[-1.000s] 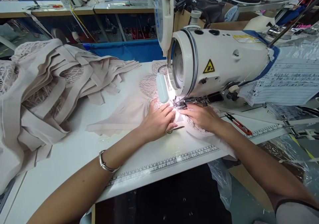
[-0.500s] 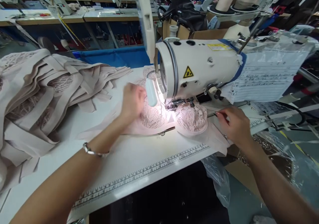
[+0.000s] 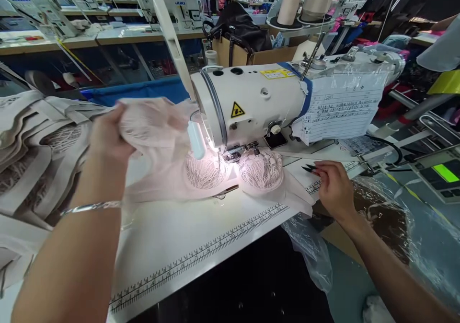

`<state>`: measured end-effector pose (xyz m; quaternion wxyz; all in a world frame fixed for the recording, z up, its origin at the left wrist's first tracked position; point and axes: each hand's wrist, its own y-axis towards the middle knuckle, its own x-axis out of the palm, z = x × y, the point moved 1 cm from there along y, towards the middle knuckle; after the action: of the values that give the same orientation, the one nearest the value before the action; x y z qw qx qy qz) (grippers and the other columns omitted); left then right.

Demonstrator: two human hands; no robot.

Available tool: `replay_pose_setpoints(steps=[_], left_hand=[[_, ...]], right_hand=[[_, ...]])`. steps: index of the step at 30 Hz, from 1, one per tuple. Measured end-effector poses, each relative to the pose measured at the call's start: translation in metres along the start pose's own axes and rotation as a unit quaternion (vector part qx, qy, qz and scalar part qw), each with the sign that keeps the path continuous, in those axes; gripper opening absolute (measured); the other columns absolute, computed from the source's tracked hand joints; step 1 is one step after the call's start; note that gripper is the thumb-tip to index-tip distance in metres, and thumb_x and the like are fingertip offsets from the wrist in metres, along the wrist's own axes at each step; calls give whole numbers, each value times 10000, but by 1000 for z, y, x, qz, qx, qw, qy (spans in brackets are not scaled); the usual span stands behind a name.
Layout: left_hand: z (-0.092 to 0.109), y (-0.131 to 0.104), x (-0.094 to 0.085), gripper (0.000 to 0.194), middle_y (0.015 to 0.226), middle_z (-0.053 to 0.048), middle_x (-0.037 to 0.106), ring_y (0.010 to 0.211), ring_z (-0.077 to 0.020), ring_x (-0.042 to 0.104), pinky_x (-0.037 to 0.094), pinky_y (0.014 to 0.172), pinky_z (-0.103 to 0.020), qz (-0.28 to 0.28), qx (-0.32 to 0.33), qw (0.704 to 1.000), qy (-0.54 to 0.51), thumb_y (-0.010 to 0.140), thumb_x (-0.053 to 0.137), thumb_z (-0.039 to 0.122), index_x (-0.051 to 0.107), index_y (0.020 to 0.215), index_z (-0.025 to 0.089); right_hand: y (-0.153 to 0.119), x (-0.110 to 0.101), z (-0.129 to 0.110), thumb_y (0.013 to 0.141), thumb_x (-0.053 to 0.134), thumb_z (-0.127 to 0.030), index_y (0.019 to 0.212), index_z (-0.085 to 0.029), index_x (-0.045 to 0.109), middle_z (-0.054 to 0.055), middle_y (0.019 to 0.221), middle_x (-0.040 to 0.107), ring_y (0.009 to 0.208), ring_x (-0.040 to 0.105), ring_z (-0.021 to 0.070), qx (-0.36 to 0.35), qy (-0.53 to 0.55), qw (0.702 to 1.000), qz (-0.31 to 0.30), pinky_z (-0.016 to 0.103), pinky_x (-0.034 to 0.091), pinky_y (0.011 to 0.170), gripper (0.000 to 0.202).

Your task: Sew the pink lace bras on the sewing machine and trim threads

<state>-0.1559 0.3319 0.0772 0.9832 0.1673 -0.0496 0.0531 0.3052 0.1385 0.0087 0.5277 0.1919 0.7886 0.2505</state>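
My left hand [image 3: 109,133] is closed on a pale pink lace bra [image 3: 145,124], holding it up left of the sewing machine [image 3: 251,102]; the fingertips are partly hidden behind the fabric. Another pale pink bra [image 3: 260,172] lies on the table under the lit presser foot [image 3: 235,154], its two lace cups either side of the foot. To the right of that bra, my right hand [image 3: 334,186] is closed around small black thread snips [image 3: 309,168], whose pointed tips stick out to the left, apart from the fabric.
A pile of pink bras [image 3: 53,160] covers the table's left side. A printed ruler [image 3: 201,251] runs along the front edge. A written paper [image 3: 338,105] hangs on the machine, and a control panel [image 3: 440,174] stands at right. Behind are a black bag [image 3: 240,28] and thread cones [image 3: 291,2].
My left hand has moved left from beside the needle, drawing a bra up and away. My right hand has shifted slightly from the bra's edge, showing the snips. The view has turned a little right.
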Motion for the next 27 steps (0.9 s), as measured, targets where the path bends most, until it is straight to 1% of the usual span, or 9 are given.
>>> replay_pose_setpoints(steps=[3, 5, 6, 9, 11, 14, 17, 21, 27], left_hand=[[46, -35, -21, 421, 1243, -2, 719, 1487, -336, 358, 214, 1281, -601, -6, 45, 999, -30, 863, 654, 618, 676, 1093, 265], [67, -59, -29, 495, 1304, 11, 699, 1502, -354, 337, 222, 1281, -591, -15, 64, 997, -32, 836, 690, 650, 680, 1177, 292], [73, -68, -31, 534, 1325, 8, 691, 1500, -370, 337, 236, 1275, -597, -16, 62, 997, -35, 816, 700, 673, 685, 1191, 293], [74, -78, -36, 592, 1378, -25, 663, 1482, -401, 353, 287, 1250, -619, -11, 44, 997, -55, 810, 659, 716, 705, 1167, 247], [68, -74, -40, 564, 1392, -56, 649, 1467, -400, 377, 305, 1239, -624, -13, 48, 996, -73, 846, 624, 672, 708, 1144, 201], [61, -64, -49, 507, 1374, -87, 654, 1450, -390, 405, 291, 1242, -630, -26, 62, 994, -91, 887, 583, 613, 702, 1091, 165], [58, -60, -55, 460, 1357, -81, 665, 1454, -376, 403, 265, 1257, -621, -25, 68, 993, -93, 910, 554, 585, 693, 1051, 170], [59, -61, -56, 436, 1356, -64, 669, 1459, -363, 404, 288, 1253, -592, -8, 66, 992, -106, 872, 610, 579, 690, 1054, 190], [60, -64, -54, 524, 1395, -81, 653, 1438, -374, 427, 332, 1229, -579, -6, 33, 996, -84, 821, 624, 626, 695, 1079, 176]], right_hand=[[-17, 3, -44, 1044, 358, -293, 1024, -251, 562, 73, 924, 667, 692, 637, 193, 70, 173, 982, -40, 360, 545, 673, 210], [-23, 12, -87, 1040, 416, -400, 1091, -252, 558, 34, 805, 625, 653, 586, 185, 96, 309, 935, -144, 324, 491, 607, 211], [-23, 19, -110, 1027, 456, -454, 1097, -245, 571, 17, 774, 593, 632, 541, 171, 96, 373, 896, -220, 308, 453, 589, 248], [-10, 45, -179, 924, 637, -551, 883, -213, 573, -46, 679, 455, 554, 373, 104, 106, 537, 711, -442, 252, 329, 529, 347], [6, 68, -218, 876, 682, -581, 772, -210, 493, -65, 650, 418, 507, 288, 75, 174, 622, 568, -511, 223, 241, 470, 429], [35, 101, -262, 987, 536, -530, 725, -191, 486, -71, 584, 385, 468, 223, 66, 289, 687, 411, -524, 199, 167, 424, 431], [63, 125, -285, 1088, 329, -393, 716, -176, 493, -88, 537, 284, 437, 163, 70, 390, 740, 318, -446, 174, 152, 387, 460], [86, 138, -294, 1104, 261, -391, 696, -184, 456, -91, 533, 231, 428, 102, 78, 410, 811, 250, -334, 160, 144, 355, 497], [98, 137, -295, 1104, 279, -405, 689, -192, 444, -93, 545, 186, 426, 79, 83, 391, 840, 240, -291, 154, 141, 346, 495]])
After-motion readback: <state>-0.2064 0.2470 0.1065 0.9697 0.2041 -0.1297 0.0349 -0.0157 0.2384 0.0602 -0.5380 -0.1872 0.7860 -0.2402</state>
